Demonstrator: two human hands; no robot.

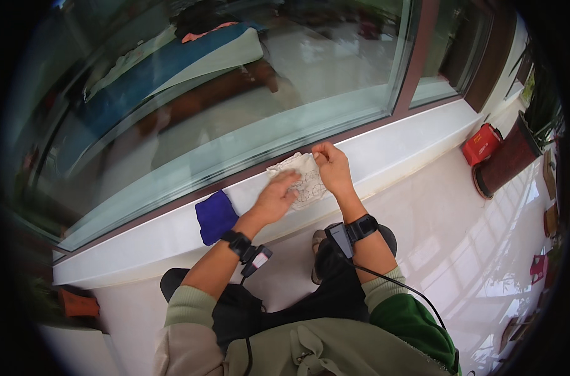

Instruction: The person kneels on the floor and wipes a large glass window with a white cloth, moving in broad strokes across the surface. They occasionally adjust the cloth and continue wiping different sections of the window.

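Observation:
A cream cloth with a dark outline pattern (309,185) lies on the white window ledge (383,150), its far edge wrinkled. My left hand (276,195) rests on or just over its left part, slightly blurred, fingers apart. At the cloth's upper right corner is my right hand (331,164), thumb and forefinger pinched together; whether they grip the cloth's edge is hard to tell. A folded purple cloth (216,217) lies on the ledge to the left, beside my left forearm.
Behind the ledge stands a large window (247,117) with a brown frame. A red box (483,144) and a tall dark red plant pot (508,155) stand on the floor at the right. An orange pot (79,303) is at the lower left.

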